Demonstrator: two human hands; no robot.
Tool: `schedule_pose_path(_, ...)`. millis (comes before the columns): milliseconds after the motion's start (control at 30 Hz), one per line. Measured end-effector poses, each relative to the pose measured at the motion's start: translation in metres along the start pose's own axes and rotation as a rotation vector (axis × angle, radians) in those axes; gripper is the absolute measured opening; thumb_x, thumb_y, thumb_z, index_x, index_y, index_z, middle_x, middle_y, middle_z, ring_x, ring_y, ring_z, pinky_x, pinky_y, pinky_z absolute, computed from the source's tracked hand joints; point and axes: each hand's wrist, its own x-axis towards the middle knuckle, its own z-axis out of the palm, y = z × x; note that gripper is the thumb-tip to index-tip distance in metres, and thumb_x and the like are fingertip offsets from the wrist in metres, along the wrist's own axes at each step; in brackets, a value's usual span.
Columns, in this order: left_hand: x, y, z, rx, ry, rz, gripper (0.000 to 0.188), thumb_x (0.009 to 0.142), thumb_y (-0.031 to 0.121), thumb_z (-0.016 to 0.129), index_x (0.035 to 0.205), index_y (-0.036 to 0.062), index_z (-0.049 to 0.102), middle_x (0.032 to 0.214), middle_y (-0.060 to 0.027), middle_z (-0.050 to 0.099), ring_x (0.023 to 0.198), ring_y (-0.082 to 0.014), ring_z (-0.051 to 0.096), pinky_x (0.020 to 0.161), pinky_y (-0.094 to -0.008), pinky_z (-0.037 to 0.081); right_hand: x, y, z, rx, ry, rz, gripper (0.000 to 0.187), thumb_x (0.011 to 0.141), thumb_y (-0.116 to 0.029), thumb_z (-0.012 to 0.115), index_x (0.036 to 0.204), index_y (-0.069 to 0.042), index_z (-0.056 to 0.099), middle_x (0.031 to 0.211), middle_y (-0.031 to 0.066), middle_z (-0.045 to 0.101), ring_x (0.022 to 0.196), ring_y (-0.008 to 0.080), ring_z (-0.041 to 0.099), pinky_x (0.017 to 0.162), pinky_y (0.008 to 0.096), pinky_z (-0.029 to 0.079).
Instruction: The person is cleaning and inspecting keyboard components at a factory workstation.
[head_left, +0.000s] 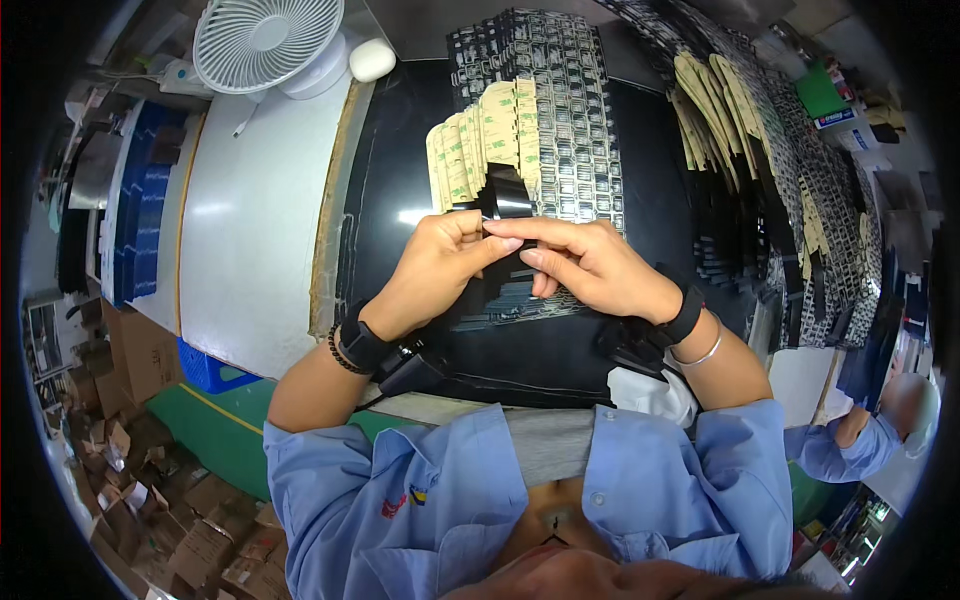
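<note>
My left hand and my right hand meet over the black work mat. Thumb and fingers of each are pinched together at the lower end of a glossy black strip. Fingers hide the strip's edge and whatever small part lies between the fingertips. Just beyond the strip lies a fanned row of cream adhesive-backed pieces with green print. These rest beside a large stack of black-and-silver patterned sheets. More dark strips lie below my hands.
A white fan and a white rounded case stand at the back left. More cream-backed black strips and patterned sheets cover the right side. Cardboard boxes lie at the lower left. Another person is at the right.
</note>
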Motion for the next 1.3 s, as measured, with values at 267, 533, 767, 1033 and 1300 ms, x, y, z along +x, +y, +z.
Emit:
schedule_pose_path(267, -0.001, 0.0, 0.002, -0.046, 0.0, 0.001, 0.017, 0.092, 0.017, 0.066, 0.098, 0.0011, 0.069, 0.073, 0.0053, 0.059, 0.063, -0.0009, 0.048, 0.055, -0.0187, 0.038, 0.0, -0.001, -0.002, -0.099, -0.005, -0.05, 0.041, 0.092, -0.008, 0.062, 0.132, -0.015, 0.059, 0.069, 0.0062, 0.065, 0.06, 0.0102, 0.063, 0.057, 0.0266, 0.052)
schedule_pose_path(533, 0.001, -0.005, 0.001, -0.058, -0.013, 0.017, 0.015, 0.092, 0.01, 0.064, 0.103, 0.0006, 0.07, 0.079, 0.0046, 0.063, 0.066, -0.0001, 0.049, 0.057, -0.0177, 0.037, -0.001, -0.001, 0.001, 0.02, 0.012, 0.002, 0.041, 0.089, -0.006, 0.067, 0.13, -0.011, 0.061, 0.088, 0.0023, 0.069, 0.06, 0.0036, 0.058, 0.054, 0.02, 0.047)
schedule_pose_path(767, 0.001, -0.001, 0.0, -0.091, -0.052, 0.007, 0.018, 0.091, 0.006, 0.065, 0.106, -0.0022, 0.068, 0.091, -0.001, 0.068, 0.079, -0.0029, 0.058, 0.068, -0.0178, 0.046, -0.001, 0.003, 0.002, -0.044, 0.003, 0.028, 0.041, 0.089, -0.006, 0.067, 0.129, -0.011, 0.061, 0.088, 0.0009, 0.068, 0.062, 0.0022, 0.056, 0.055, 0.0194, 0.047)
schedule_pose_path(1033, 0.003, -0.007, 0.001, -0.167, -0.072, 0.038, 0.021, 0.091, 0.005, 0.066, 0.109, -0.0038, 0.066, 0.098, -0.0048, 0.07, 0.088, -0.006, 0.063, 0.077, -0.0198, 0.051, -0.001, -0.003, 0.001, -0.065, 0.008, -0.077, 0.039, 0.091, -0.004, 0.064, 0.129, -0.012, 0.061, 0.087, 0.0007, 0.068, 0.063, 0.0034, 0.059, 0.057, 0.0203, 0.049)
schedule_pose_path(1300, 0.001, 0.005, 0.0, -0.016, -0.04, 0.001, 0.014, 0.088, 0.015, 0.072, 0.09, 0.0012, 0.071, 0.065, 0.0087, 0.054, 0.058, 0.0012, 0.041, 0.05, -0.0187, 0.03, -0.001, 0.003, 0.005, -0.005, 0.045, -0.009, 0.038, 0.09, -0.007, 0.063, 0.128, -0.011, 0.061, 0.072, 0.006, 0.066, 0.058, 0.0083, 0.061, 0.057, 0.0241, 0.05)
